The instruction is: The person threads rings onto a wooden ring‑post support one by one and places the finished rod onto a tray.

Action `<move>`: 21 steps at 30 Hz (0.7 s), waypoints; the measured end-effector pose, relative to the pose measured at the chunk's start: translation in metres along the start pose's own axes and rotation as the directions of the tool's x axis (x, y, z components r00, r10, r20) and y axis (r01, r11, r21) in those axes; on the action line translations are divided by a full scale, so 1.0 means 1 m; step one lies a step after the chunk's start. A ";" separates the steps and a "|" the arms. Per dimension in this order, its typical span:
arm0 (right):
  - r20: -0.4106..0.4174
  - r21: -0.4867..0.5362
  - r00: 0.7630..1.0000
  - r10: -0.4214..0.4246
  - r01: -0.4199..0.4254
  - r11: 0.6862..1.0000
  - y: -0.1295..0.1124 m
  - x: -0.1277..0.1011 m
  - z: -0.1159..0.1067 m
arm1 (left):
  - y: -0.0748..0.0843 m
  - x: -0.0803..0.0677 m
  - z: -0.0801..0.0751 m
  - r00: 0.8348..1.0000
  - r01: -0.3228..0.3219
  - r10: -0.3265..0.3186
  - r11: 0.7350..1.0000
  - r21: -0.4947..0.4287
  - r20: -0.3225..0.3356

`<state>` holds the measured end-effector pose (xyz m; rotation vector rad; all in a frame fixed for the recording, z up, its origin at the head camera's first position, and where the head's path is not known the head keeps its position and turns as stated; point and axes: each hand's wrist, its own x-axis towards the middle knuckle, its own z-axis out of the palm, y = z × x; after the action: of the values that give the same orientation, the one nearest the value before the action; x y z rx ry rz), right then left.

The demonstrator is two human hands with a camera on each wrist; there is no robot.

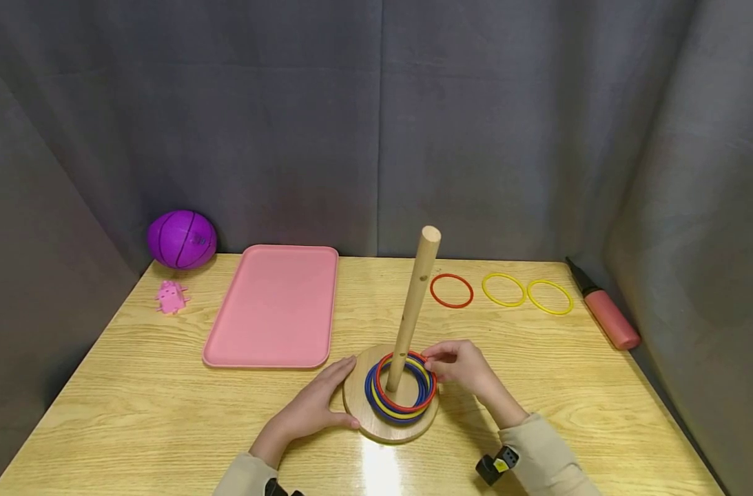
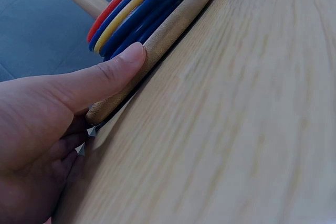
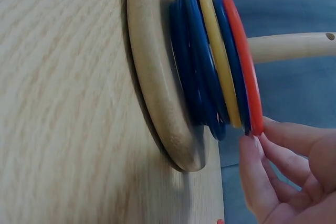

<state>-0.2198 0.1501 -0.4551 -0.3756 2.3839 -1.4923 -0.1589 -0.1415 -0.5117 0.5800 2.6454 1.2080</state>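
A wooden ring-toss stand has a round base (image 1: 376, 432) and an upright pole (image 1: 413, 303). Around the pole, low over the base, lies a stack of blue rings (image 3: 197, 56), a yellow ring (image 3: 216, 51) and, on top, a red ring (image 3: 244, 61). My right hand (image 1: 461, 366) pinches the red ring at its right side between thumb and fingers. On the left, my left hand (image 1: 314, 406) grips the base's rim, its thumb (image 2: 113, 77) on the near edge and its fingers round the far side, partly hidden in the left wrist view.
Behind the stand lie another red ring (image 1: 452, 305) and two yellow rings (image 1: 503, 304). A pink tray (image 1: 273, 303) is left of the stand. Farther left are a purple ball (image 1: 182, 240) and a small pink toy (image 1: 172, 297). A pink hand pump (image 1: 612, 319) lies at the right edge.
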 end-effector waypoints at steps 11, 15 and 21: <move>-0.139 0.025 0.989 0.057 -0.054 0.998 0.011 0.026 -0.026 | 0.000 -0.001 0.000 1.000 0.007 -0.007 1.000 0.000 -0.002; -0.206 -0.017 0.977 0.056 -0.061 0.998 0.021 0.042 -0.042 | 0.000 -0.001 0.000 1.000 0.009 -0.009 1.000 0.001 0.005; -0.291 -0.095 0.955 0.051 -0.082 0.992 0.032 0.063 -0.062 | 0.000 -0.001 0.000 1.000 0.007 -0.007 1.000 0.003 0.004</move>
<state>-0.3042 0.1911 -0.4653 -0.1037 2.6792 -1.4810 -0.1584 -0.1421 -0.5114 0.5733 2.6442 1.1994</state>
